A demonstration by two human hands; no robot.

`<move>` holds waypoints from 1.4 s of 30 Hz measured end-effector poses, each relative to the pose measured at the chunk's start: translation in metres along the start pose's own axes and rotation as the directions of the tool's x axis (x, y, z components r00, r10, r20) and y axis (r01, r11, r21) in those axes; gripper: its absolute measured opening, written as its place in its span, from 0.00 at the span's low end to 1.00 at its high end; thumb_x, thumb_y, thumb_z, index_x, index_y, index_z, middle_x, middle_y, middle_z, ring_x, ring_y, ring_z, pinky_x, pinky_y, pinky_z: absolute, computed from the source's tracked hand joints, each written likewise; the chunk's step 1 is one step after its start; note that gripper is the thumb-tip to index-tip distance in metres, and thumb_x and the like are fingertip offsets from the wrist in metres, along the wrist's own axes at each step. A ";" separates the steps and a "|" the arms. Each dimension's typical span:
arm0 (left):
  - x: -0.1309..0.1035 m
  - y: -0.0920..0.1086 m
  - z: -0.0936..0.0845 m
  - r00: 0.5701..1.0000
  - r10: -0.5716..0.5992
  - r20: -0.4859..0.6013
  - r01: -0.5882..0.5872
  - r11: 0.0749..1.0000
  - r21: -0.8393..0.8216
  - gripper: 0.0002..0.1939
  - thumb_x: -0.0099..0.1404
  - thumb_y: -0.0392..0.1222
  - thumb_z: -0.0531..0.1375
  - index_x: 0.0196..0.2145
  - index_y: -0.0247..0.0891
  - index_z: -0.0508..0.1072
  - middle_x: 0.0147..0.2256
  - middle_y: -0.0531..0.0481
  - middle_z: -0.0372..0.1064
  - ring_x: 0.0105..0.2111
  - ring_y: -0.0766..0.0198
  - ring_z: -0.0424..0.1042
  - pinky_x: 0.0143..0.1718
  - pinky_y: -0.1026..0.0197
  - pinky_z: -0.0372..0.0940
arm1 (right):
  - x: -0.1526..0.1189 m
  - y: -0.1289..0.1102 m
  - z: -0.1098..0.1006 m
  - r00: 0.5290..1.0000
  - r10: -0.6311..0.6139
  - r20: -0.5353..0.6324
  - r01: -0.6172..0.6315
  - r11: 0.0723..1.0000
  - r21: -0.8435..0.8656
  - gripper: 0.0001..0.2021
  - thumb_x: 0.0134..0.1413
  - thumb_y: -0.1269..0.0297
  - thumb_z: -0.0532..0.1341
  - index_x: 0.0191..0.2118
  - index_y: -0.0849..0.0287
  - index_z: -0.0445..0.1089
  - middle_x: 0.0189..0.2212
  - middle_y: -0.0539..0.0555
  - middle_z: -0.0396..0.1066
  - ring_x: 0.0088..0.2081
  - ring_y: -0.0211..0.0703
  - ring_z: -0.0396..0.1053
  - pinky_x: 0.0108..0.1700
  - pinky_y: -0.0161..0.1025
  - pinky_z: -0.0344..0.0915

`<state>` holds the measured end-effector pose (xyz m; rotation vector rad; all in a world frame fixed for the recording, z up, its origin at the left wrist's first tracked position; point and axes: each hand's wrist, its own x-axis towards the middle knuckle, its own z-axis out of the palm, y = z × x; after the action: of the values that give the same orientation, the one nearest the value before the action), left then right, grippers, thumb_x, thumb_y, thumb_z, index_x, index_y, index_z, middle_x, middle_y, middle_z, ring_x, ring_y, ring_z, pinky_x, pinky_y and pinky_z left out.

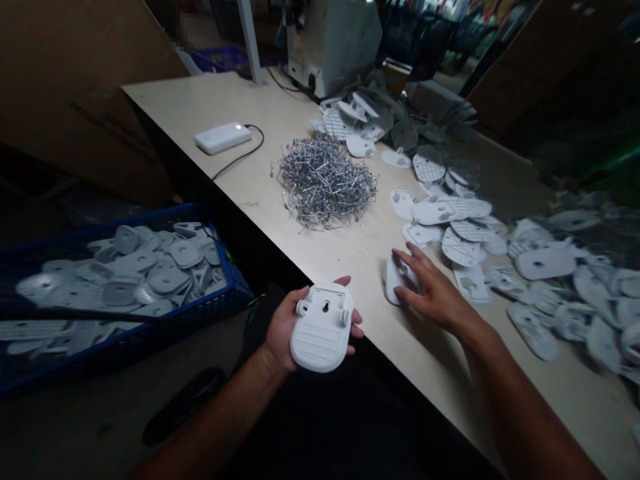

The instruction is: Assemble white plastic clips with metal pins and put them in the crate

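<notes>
Table edge runs diagonally past your left hand (284, 333), which sits just off it; blue crate (227, 260) below, left side. Tabletop (345, 257) shows between the wire-part pile (325, 183) and your right hand (433, 293); loose white parts (453, 230) crowd its far side. White power bank (223, 138) farther back, left of the pile.

Your left hand: palm up, fingers wrapped under and round a white plate (320, 343), ridged face up, keyhole slot toward the top. Your right arm reaches across the table, palm down, thumb and fingers wide over a second plate (394, 283) lying near the edge; can't tell how firmly they touch.

Left palm mostly covered by its plate; second plate partly under your fingers. Far right parts blurred and dark.
</notes>
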<state>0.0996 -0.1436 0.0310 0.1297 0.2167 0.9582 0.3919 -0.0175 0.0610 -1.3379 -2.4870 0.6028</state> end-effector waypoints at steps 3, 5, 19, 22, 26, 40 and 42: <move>0.000 0.001 -0.003 0.993 0.108 -0.041 -0.107 0.994 0.023 0.44 0.68 0.56 0.56 0.75 0.39 0.50 0.49 0.31 0.79 0.48 0.40 0.82 0.48 0.42 0.75 | -0.003 -0.001 -0.012 0.999 -0.037 0.007 0.037 0.999 -0.016 0.32 0.65 0.55 0.61 0.73 0.48 0.61 0.78 0.57 0.41 0.76 0.59 0.46 0.74 0.61 0.51; 0.001 0.001 -0.005 0.978 0.190 -0.089 -0.187 0.982 0.036 0.44 0.66 0.55 0.58 0.74 0.38 0.52 0.47 0.33 0.80 0.47 0.42 0.82 0.52 0.41 0.73 | -0.005 -0.004 -0.012 0.996 0.020 -0.086 -0.023 0.999 -0.035 0.33 0.65 0.52 0.61 0.73 0.50 0.61 0.77 0.59 0.46 0.75 0.60 0.49 0.73 0.62 0.52; 0.013 0.000 -0.001 0.875 0.452 -0.172 -0.376 0.861 0.343 0.31 0.68 0.60 0.59 0.61 0.38 0.68 0.41 0.39 0.80 0.41 0.47 0.82 0.47 0.45 0.75 | -0.014 -0.034 0.013 0.973 0.228 -0.023 -0.229 0.969 -0.096 0.57 0.50 0.46 0.72 0.79 0.60 0.46 0.71 0.69 0.58 0.65 0.76 0.64 0.65 0.69 0.64; 0.017 -0.005 0.000 0.855 0.490 -0.170 -0.402 0.833 0.380 0.31 0.69 0.61 0.58 0.61 0.38 0.69 0.41 0.40 0.80 0.41 0.49 0.82 0.46 0.47 0.75 | -0.013 -0.033 0.010 0.954 0.296 -0.042 -0.299 0.947 -0.117 0.56 0.49 0.44 0.73 0.77 0.63 0.51 0.69 0.72 0.61 0.64 0.79 0.65 0.64 0.72 0.63; 0.019 -0.008 0.000 0.815 0.557 -0.160 -0.435 0.771 0.466 0.30 0.71 0.61 0.57 0.61 0.38 0.70 0.41 0.41 0.80 0.40 0.51 0.81 0.44 0.50 0.75 | -0.015 -0.043 0.010 0.920 0.389 -0.038 -0.376 0.907 0.193 0.54 0.45 0.45 0.76 0.74 0.60 0.58 0.64 0.71 0.68 0.60 0.77 0.70 0.62 0.74 0.64; 0.018 -0.011 0.004 0.741 0.656 -0.146 -0.416 0.618 0.667 0.27 0.74 0.60 0.55 0.63 0.42 0.69 0.47 0.43 0.80 0.45 0.51 0.80 0.47 0.50 0.72 | -0.031 -0.114 0.028 0.961 0.141 0.240 -0.269 0.252 0.929 0.43 0.48 0.64 0.80 0.68 0.51 0.63 0.64 0.61 0.70 0.63 0.59 0.71 0.67 0.56 0.68; 0.017 -0.014 0.006 0.726 0.674 -0.138 -0.418 0.591 0.690 0.27 0.74 0.59 0.56 0.63 0.42 0.69 0.46 0.44 0.80 0.44 0.51 0.80 0.46 0.51 0.71 | -0.031 -0.113 0.031 0.965 0.124 0.232 -0.258 0.271 0.928 0.44 0.49 0.63 0.79 0.69 0.52 0.62 0.65 0.61 0.70 0.63 0.59 0.71 0.67 0.57 0.68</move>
<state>0.1214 -0.1375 0.0319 0.6610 0.9193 1.5289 0.3133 -0.1062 0.0859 -1.0119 -1.3509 1.8890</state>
